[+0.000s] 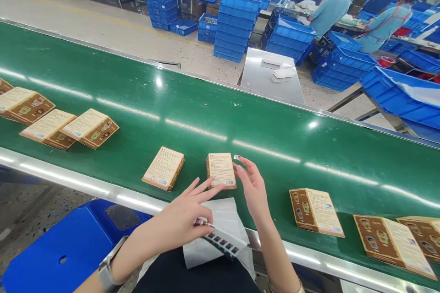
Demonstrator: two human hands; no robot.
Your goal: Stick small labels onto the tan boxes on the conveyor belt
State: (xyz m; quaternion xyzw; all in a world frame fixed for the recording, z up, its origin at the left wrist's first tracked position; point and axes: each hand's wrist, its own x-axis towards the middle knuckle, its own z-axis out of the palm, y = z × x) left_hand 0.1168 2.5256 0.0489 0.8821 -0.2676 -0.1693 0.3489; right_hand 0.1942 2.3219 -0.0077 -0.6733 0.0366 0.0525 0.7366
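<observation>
A small cream-and-brown cardboard box (222, 170) lies on the green conveyor belt in front of me. My left hand (187, 219) rests its outstretched fingers on the box's lower edge. Between that hand's thumb and index finger is pinched a strip of stickers (223, 243), dark with pale frames, hanging toward my lap. My right hand (253, 187) is at the box's right side, with a small silvery-red sticker (237, 158) at its index fingertip. Just left of this box lies another box (164, 168), printed cream side up. White paper (206, 256) covers part of my lap.
Several similar boxes (96, 128) lie on the belt at left, and more boxes (316, 210) at right. A metal rail (85, 181) edges the belt (137, 87). A blue stool (62, 247) stands below left. Blue crates (237, 23) and two people are beyond.
</observation>
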